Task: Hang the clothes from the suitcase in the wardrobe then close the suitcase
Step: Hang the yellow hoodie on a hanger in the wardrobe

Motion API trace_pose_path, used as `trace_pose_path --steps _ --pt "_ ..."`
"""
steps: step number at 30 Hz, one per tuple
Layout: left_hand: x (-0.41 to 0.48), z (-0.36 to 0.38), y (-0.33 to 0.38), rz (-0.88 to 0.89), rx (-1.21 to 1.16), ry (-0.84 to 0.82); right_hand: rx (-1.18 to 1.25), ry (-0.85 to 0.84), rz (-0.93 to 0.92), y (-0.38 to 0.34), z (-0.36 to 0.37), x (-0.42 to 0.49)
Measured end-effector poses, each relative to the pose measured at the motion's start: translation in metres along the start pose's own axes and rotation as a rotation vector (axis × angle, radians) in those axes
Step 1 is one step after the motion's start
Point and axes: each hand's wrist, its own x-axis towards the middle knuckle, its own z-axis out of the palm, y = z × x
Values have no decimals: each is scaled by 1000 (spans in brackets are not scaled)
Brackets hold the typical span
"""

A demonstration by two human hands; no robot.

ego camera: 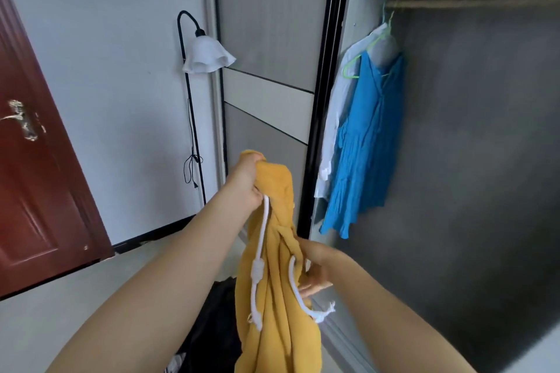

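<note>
no legible text, label or number anywhere

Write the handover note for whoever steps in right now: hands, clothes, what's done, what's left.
Left hand: grips the top of the yellow garment, holding it up in front of the wardrobe.
Right hand: against the garment's side lower down; grip unclear.
Done: blue dress and white shirt hang on the rail, at its left end.
Left: no hanger shows on the yellow garment; hang it. The dark shape below may be the suitcase; check it for more clothes, then close it.
</note>
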Motion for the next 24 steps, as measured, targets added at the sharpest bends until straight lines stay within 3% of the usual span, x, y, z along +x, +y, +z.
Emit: trace_pose_path --steps 3,7,10,13,17,24 --pt "1 -1 -1 14 92 -22 122 80 -143 -9 -3 2" --pt "8 -15 8 12 229 2 174 360 -414 -60 -38 -16" --pt "18 -27 8 108 379 161 351 517 -639 -101 -68 -54" --pt "29 -34 2 153 598 245 421 564 -824 -132 -91 -88" --pt "26 0 6 60 386 56 166 615 -879 -147 -114 -103" --pt "27 134 4 65 154 -148 -275 590 -743 -151 -164 -96"
